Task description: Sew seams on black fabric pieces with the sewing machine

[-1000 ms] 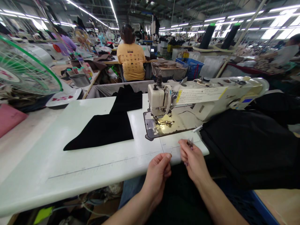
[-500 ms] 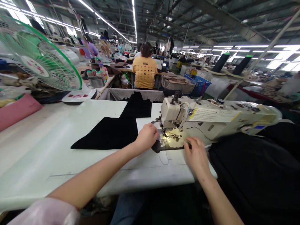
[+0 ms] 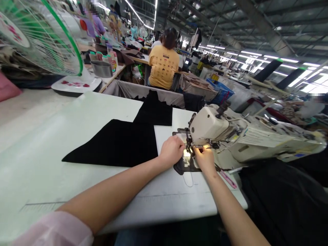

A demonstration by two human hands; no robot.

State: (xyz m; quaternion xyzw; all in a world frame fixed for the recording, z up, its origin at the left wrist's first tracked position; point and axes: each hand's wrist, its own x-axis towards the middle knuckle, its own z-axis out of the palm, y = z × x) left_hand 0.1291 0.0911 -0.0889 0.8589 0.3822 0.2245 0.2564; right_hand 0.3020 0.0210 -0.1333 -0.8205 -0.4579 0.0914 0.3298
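Both my hands are at the needle of a cream sewing machine (image 3: 246,136) on a white table (image 3: 64,136). My left hand (image 3: 172,151) is curled, its fingers pinched just left of the presser foot. My right hand (image 3: 205,159) is pinched too, directly under the lit needle area, on the dark needle plate (image 3: 182,165). A thin thread loop (image 3: 189,179) lies on the table below the plate. What the fingers pinch is too small to name. A pink-handled tool (image 3: 227,179) lies right of my right wrist.
Black cloth pieces (image 3: 120,141) lie flat left of the machine. More black fabric (image 3: 287,201) is heaped at the right. A green-rimmed fan (image 3: 43,37) stands at the far left. A person in a yellow shirt (image 3: 164,66) sits with their back turned at the bench ahead.
Both hands rose from the table's near edge to the machine and closed in on the needle. My head moved nearer and tilted, so the view shifted left.
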